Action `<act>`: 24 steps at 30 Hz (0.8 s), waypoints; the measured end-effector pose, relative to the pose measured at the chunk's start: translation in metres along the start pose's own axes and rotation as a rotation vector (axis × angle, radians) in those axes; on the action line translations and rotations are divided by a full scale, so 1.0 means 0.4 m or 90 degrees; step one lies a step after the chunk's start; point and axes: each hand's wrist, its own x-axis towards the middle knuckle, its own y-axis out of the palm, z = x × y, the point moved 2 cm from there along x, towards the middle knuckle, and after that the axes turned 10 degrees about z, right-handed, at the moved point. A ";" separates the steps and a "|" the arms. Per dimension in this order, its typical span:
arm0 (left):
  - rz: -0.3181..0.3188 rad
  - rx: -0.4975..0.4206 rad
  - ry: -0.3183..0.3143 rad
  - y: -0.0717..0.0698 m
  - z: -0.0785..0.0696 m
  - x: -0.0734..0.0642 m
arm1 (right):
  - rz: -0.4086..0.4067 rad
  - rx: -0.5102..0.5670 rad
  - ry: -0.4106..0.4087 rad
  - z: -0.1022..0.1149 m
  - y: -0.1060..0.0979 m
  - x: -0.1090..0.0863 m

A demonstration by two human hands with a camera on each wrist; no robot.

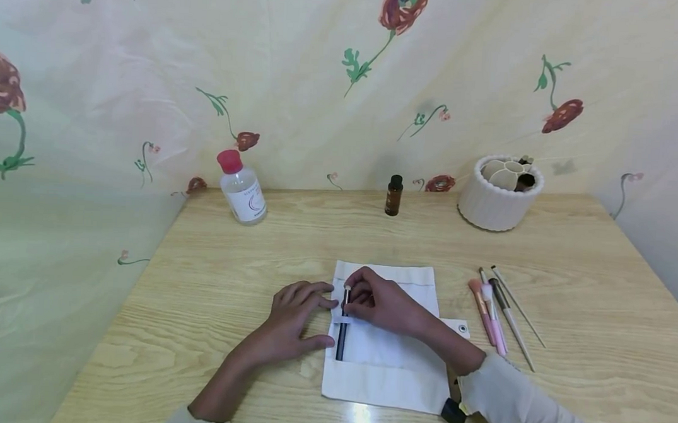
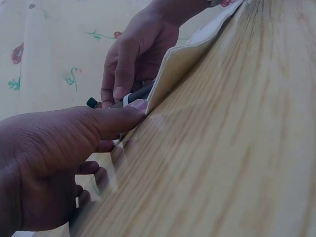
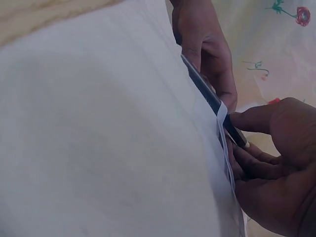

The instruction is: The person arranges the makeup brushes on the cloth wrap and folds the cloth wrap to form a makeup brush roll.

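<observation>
A white fabric brush roll [image 1: 388, 384] lies unfolded on the table. Along its left side is a slim black makeup brush [image 1: 341, 339] with a small pale tip, passing under a narrow white elastic band [image 3: 221, 112]. My right hand [image 1: 390, 304] pinches this brush near its pale tip, between thumb and fingers. At the roll's left edge rests my left hand [image 1: 293, 326], fingers spread and extended. In the left wrist view its thumb [image 2: 126, 114] touches the fabric edge, which is slightly lifted from the table there.
Several makeup brushes [image 1: 496, 313] lie right of the roll, near its tab with a metal snap [image 1: 462, 328]. Behind stand a red-capped clear bottle [image 1: 245, 198], a small brown bottle [image 1: 393, 198] and a white ribbed pot [image 1: 492, 205] holding brushes. Floral cloth [image 1: 300, 58] hangs at the back.
</observation>
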 end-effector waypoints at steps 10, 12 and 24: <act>0.003 -0.001 0.000 -0.002 -0.004 -0.001 | 0.008 -0.113 -0.070 0.011 0.006 -0.013; 0.003 0.000 0.000 0.000 -0.004 -0.001 | 0.014 -0.126 -0.072 0.017 0.000 -0.023; 0.011 -0.010 0.011 0.001 0.002 -0.005 | -0.131 -0.311 0.193 0.011 -0.196 -0.179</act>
